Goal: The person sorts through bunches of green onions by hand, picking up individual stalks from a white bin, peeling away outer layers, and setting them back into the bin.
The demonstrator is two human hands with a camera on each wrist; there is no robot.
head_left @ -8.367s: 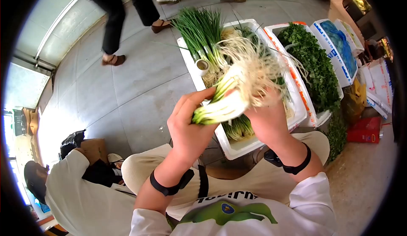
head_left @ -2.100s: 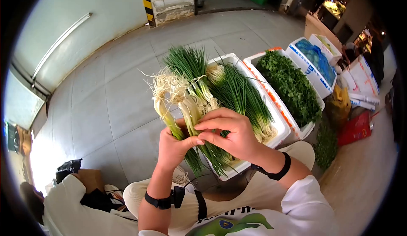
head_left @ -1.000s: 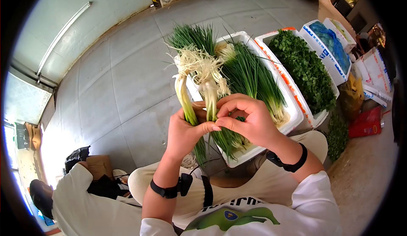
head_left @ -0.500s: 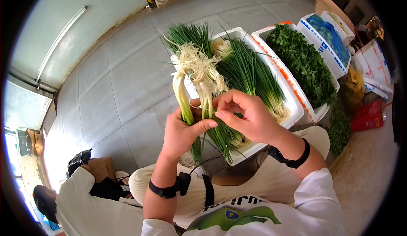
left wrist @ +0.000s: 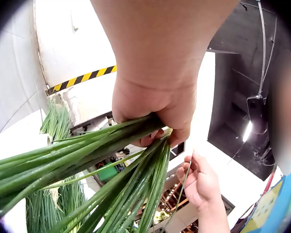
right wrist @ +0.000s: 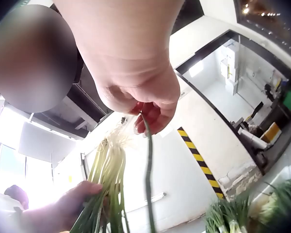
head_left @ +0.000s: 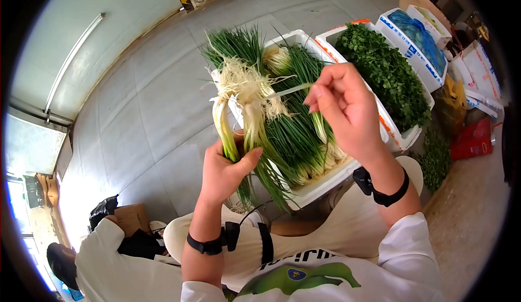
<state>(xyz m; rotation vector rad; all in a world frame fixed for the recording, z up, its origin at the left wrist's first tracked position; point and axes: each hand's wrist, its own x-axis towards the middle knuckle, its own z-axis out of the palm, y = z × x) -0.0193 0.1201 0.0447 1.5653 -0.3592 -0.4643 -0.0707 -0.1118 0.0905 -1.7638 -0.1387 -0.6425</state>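
Note:
In the head view my left hand (head_left: pixel 225 169) grips a bunch of spring onions (head_left: pixel 251 125), its pale roots pointing up and its stems split in two clusters. Their green leaves (left wrist: pixel 82 153) hang below the palm in the left wrist view. To the right and higher, my right hand (head_left: pixel 350 109) pinches a thin pale strip (head_left: pixel 293 90) that reaches across toward the roots. A long green leaf (right wrist: pixel 149 170) hangs from those same fingers in the right wrist view.
Below the hands stands a white foam box (head_left: pixel 304 198) of more spring onions. Leafy greens (head_left: pixel 385 79) fill a second box beside it, with a blue-bagged box (head_left: pixel 418 39) beyond. A red bag (head_left: pixel 472 139) lies at right. Another person (head_left: pixel 119 258) sits at left.
My right hand has left its place beside the left hand and moved up and right, drawing out a thin strip. The left hand keeps its grip on the spring onions. Earlier passers-by are gone.

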